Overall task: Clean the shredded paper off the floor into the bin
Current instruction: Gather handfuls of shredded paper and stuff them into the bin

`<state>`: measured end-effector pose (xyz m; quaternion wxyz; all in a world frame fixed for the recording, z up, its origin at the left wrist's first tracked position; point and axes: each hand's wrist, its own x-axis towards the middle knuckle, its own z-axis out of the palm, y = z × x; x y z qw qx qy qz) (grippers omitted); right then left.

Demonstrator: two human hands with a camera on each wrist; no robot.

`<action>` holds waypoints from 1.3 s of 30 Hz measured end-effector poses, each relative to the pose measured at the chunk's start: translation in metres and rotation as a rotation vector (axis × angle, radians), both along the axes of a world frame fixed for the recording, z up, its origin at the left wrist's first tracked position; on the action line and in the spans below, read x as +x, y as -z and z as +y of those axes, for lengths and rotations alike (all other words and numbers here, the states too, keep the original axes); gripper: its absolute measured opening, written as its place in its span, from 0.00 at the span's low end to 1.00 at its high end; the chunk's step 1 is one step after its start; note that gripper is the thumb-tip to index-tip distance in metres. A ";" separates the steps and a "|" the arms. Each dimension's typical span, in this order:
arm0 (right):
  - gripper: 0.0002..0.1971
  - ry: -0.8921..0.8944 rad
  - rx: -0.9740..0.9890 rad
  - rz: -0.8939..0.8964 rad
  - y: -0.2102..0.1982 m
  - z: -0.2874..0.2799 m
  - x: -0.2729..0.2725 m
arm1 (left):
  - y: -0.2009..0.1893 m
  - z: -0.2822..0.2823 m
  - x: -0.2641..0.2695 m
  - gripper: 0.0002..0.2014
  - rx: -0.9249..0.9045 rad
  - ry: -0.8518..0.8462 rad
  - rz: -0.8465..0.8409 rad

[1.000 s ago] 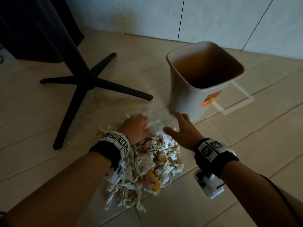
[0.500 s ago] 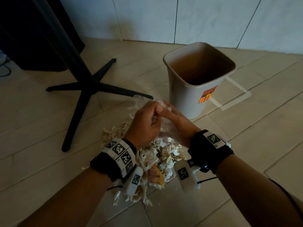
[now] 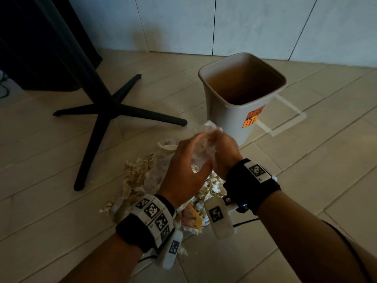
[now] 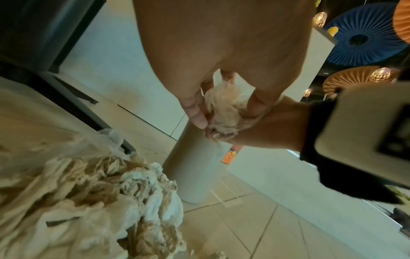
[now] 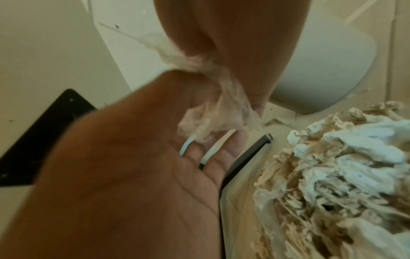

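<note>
Crumpled wad (image 3: 204,148) between both hands' fingers (image 4: 197,113)

It looks like a café or lounge: pale floor tiles (image 3: 61,160), a black pedestal table base (image 3: 106,111), paper fan decorations (image 4: 363,36) and wire-cage lamps (image 4: 380,74).

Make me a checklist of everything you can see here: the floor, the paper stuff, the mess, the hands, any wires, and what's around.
Surface: pale tiled floor, with white tape marks beside the bin.
Job's things: shredded paper piled on the floor; the bin stands upright behind it, open, inside too dark to judge.
Clutter: a small yellow-orange scrap in the pile.
Grips: left hand and right hand together hold a crinkly clear wad above the pile.
Cables: a thin black wire at the right wrist band.
Surroundings: black table base, pale wall panels.
</note>
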<state>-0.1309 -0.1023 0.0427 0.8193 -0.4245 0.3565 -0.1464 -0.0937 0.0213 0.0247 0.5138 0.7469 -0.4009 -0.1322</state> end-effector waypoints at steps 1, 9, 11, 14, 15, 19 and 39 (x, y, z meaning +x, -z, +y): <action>0.10 -0.015 0.032 -0.003 -0.001 -0.001 -0.002 | 0.002 0.000 -0.003 0.30 0.009 0.001 -0.012; 0.23 -0.295 0.005 0.058 0.002 0.005 -0.007 | 0.003 -0.006 0.005 0.10 0.000 -0.106 -0.122; 0.20 -0.213 -0.056 0.065 0.006 0.007 -0.005 | 0.001 -0.007 0.006 0.09 0.010 -0.107 -0.090; 0.13 -0.051 -0.142 0.087 0.003 -0.002 -0.005 | -0.005 -0.004 0.010 0.16 0.108 -0.114 -0.076; 0.12 -0.018 -0.191 0.112 0.000 -0.007 -0.006 | -0.007 -0.002 0.013 0.20 0.133 -0.103 -0.102; 0.17 -0.023 -0.413 0.168 -0.017 -0.026 -0.008 | 0.000 0.019 0.036 0.22 0.245 -0.063 -0.274; 0.27 0.144 -0.802 0.077 -0.077 -0.104 0.049 | 0.094 0.068 0.085 0.34 0.867 0.054 -0.189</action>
